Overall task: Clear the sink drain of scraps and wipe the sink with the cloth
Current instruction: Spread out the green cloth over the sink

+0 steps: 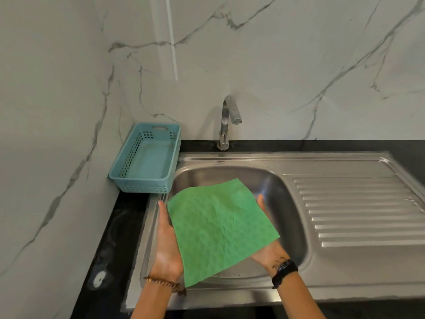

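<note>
A green cloth (220, 229) lies spread flat across both my upturned palms, above the steel sink (292, 217). My left hand (166, 247) supports the cloth's left side, fingers straight and pointing away from me. Under the right side, my right hand (268, 249) lies palm up, with its fingertips showing past the cloth's far edge. The cloth hides the sink's bottom and the drain, so no scraps are visible.
A chrome tap (226, 122) stands behind the basin. An empty blue perforated basket (147, 160) sits on the black counter at the back left, against the marble wall. The ribbed draining board (354, 208) extends to the right.
</note>
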